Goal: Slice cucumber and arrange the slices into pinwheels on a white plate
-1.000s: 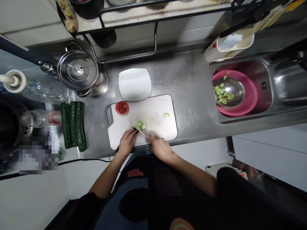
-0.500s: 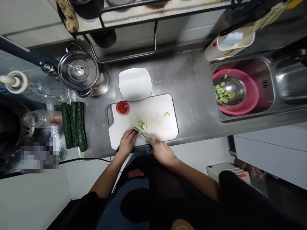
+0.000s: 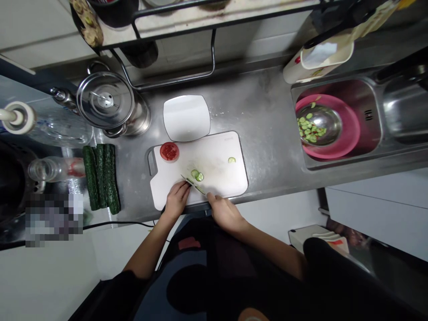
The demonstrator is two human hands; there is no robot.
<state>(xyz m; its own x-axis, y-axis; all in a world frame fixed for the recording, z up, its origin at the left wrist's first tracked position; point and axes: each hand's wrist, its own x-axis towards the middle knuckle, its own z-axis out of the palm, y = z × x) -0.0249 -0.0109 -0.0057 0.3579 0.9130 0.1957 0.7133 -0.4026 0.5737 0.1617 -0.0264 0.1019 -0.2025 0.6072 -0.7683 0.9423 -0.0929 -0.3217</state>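
We list one knife [image 3: 195,185], thin-bladed, slanting from upper left to lower right just below the frame's centre, its handle hidden from us. Against its lower-left side, we note one dark piece, mostly covered, its shape not readable. Two cucumber slices [image 3: 199,177], pale green and round, lie overlapping just above the blade. One lone slice [image 3: 232,159], partly rounded, lies flat, right of centre. Beneath all, we enter one white cutting board [image 3: 217,171], grey-edged, its handle slot at left.
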